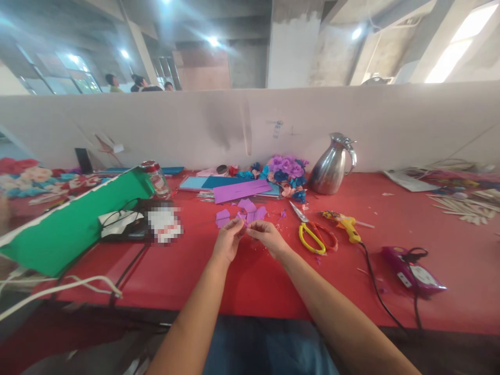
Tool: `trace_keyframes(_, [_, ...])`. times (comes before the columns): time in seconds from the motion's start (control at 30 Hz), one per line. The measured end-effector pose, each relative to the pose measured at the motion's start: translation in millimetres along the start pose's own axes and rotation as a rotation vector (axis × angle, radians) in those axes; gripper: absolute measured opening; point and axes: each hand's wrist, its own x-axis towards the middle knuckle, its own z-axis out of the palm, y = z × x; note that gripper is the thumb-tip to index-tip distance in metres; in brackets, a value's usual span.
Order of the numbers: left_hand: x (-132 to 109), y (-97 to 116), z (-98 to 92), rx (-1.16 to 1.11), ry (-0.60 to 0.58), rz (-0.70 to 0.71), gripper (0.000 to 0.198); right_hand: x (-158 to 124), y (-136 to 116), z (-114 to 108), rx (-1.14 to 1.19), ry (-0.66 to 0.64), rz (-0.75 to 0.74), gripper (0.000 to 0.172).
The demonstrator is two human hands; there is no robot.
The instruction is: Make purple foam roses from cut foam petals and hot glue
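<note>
My left hand (227,240) and my right hand (269,235) meet over the red table (250,281), fingertips pinched together on a small purple paper piece (245,225). Just beyond them lie several cut purple paper pieces (242,210) and a long purple sheet (241,190) on blue sheets (203,182). A cluster of purple and blue paper flowers (287,172) sits behind those. Yellow and orange handled scissors (312,235) lie right of my right hand.
A yellow glue gun (347,225) with a black cord lies beside the scissors, and a purple power strip (412,271) further right. A steel jug (332,164) stands at the back. A green sheet (74,224), a glass jar (156,178) and wooden sticks (464,205) are around. People stand beyond the white partition (390,125).
</note>
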Motion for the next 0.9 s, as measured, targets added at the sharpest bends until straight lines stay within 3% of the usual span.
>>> trace_keyframes(0.17, [0, -1, -0.7, -0.006, -0.008, -0.015, 0.027, 1, 1, 1, -0.138, 0.056, -0.123, 0.021])
trace_keyframes(0.6, [0, -3, 0.0, -0.016, -0.047, 0.012, 0.024, -2, 3, 5, -0.280, 0.138, -0.203, 0.016])
trace_keyframes(0.73, [1, -6, -2.0, 0.052, -0.099, -0.032, 0.032, -2, 6, 5, -0.312, 0.170, -0.235, 0.017])
trace_keyframes(0.9, [1, -8, -3.8, 0.099, -0.082, 0.000, 0.030, -1, 11, 3, -0.429, 0.191, -0.279, 0.016])
